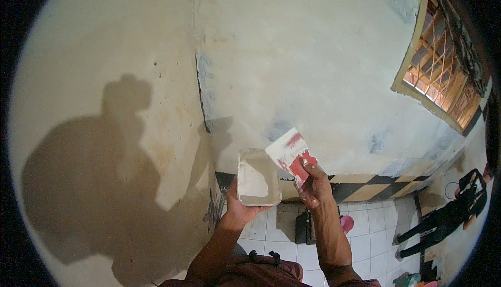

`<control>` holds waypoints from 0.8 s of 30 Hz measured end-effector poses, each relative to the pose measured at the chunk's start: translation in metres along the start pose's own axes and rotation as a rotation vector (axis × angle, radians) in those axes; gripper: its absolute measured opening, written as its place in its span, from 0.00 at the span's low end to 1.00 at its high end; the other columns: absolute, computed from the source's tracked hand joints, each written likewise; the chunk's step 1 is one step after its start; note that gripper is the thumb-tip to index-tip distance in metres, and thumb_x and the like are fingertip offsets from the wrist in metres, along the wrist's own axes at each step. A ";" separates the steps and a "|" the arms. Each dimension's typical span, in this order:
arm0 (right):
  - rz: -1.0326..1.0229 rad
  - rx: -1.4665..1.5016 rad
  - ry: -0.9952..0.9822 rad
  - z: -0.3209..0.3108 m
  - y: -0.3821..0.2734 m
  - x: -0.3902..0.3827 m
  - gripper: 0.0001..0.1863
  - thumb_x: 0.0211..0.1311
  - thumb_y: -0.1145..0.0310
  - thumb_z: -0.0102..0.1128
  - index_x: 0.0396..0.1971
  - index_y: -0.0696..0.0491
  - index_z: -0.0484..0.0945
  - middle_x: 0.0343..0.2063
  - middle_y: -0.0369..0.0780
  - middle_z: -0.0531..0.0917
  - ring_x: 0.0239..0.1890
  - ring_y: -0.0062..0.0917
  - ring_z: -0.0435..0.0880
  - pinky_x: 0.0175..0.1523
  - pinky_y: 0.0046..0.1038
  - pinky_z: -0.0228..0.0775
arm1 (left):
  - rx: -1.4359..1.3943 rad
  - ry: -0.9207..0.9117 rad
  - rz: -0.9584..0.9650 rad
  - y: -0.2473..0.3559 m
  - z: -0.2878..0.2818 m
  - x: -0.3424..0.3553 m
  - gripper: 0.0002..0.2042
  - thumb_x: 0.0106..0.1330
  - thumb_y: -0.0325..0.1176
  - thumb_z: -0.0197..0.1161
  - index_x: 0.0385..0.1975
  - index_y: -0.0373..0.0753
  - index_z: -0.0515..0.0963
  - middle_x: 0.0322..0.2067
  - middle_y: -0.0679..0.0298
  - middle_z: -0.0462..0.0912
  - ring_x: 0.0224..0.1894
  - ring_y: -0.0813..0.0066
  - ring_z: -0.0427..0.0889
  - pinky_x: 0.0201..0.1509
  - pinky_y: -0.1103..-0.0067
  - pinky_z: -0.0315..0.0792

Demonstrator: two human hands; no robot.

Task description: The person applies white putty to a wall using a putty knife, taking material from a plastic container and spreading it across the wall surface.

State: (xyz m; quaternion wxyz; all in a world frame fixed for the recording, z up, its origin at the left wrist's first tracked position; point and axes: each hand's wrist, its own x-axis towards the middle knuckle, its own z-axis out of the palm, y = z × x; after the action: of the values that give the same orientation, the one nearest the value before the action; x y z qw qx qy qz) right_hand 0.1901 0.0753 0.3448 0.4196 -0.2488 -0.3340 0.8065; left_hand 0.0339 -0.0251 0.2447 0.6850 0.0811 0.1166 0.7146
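Note:
My left hand (241,207) supports a rectangular pale tub (275,195) from below and along its left side. White paste (254,179) lies inside, heaped toward the tub's left. In my right hand (317,185) is a flat red putty scraper (299,170), its wide blade smeared with white paste. The blade points up and left, close to the tub's upper right corner. My right thumb presses on the scraper's face, while the other fingers are mostly behind it. Both hands are in front of the pale wall (313,67).
A barred window (441,62) is at the upper right. Black and tan tiles (365,188) run along the wall's base. A dark box (304,228) and a pink round item (346,224) sit on the white tiled floor (373,224). Another person (449,216) stands at the right.

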 end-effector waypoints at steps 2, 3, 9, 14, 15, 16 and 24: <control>-0.005 0.011 0.004 0.024 -0.006 0.012 0.16 0.59 0.69 0.61 0.45 0.56 0.73 0.42 0.39 0.81 0.38 0.23 0.83 0.33 0.21 0.80 | 0.009 -0.004 -0.009 0.014 -0.001 0.006 0.33 0.61 0.61 0.48 0.62 0.47 0.66 0.59 0.57 0.71 0.59 0.52 0.71 0.58 0.49 0.66; -0.012 0.016 0.001 0.035 -0.010 0.017 0.16 0.58 0.69 0.62 0.45 0.56 0.73 0.42 0.39 0.81 0.38 0.24 0.83 0.33 0.21 0.80 | 0.019 -0.018 0.001 0.019 -0.002 0.008 0.33 0.61 0.61 0.48 0.62 0.48 0.66 0.59 0.57 0.70 0.59 0.52 0.71 0.58 0.49 0.67; -0.347 0.056 -0.254 0.130 -0.067 0.091 0.15 0.63 0.72 0.53 0.48 0.58 0.70 0.47 0.44 0.77 0.46 0.28 0.79 0.46 0.31 0.76 | -0.004 -0.003 0.049 0.048 -0.014 0.012 0.32 0.62 0.61 0.48 0.63 0.49 0.64 0.60 0.56 0.68 0.60 0.51 0.70 0.57 0.45 0.66; -1.182 -0.591 -0.215 0.254 -0.156 0.140 0.11 0.64 0.73 0.52 0.44 0.60 0.71 0.40 0.43 0.80 0.40 0.30 0.81 0.44 0.31 0.77 | -0.020 -0.100 0.066 0.062 -0.015 0.014 0.30 0.65 0.58 0.46 0.63 0.46 0.63 0.59 0.55 0.69 0.58 0.49 0.72 0.56 0.42 0.67; -1.518 -0.835 -0.112 0.272 -0.175 0.158 0.10 0.64 0.72 0.52 0.43 0.59 0.72 0.40 0.43 0.81 0.38 0.31 0.82 0.40 0.32 0.78 | -0.077 -0.118 0.057 0.063 -0.015 0.014 0.29 0.66 0.56 0.45 0.62 0.46 0.63 0.58 0.55 0.70 0.57 0.49 0.73 0.54 0.42 0.68; -1.667 -1.091 0.070 0.296 -0.183 0.159 0.09 0.64 0.71 0.52 0.43 0.56 0.72 0.39 0.43 0.81 0.36 0.34 0.83 0.37 0.33 0.78 | -0.131 -0.128 0.057 0.067 -0.017 0.011 0.29 0.66 0.55 0.45 0.62 0.46 0.64 0.57 0.54 0.71 0.56 0.49 0.73 0.53 0.43 0.70; -2.453 -2.055 0.158 0.387 -0.214 0.230 0.21 0.61 0.50 0.56 0.47 0.47 0.69 0.34 0.41 0.80 0.36 0.34 0.83 0.32 0.37 0.80 | -0.199 -0.204 0.089 0.078 -0.020 0.005 0.29 0.66 0.58 0.41 0.59 0.43 0.67 0.48 0.54 0.77 0.44 0.50 0.81 0.35 0.55 0.80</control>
State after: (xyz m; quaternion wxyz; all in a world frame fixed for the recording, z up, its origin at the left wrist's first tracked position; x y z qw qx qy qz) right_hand -0.0851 0.2317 0.7298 -0.4612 0.0455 0.6763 0.5726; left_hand -0.0472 -0.0242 0.2471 0.6657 0.0902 -0.0288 0.7402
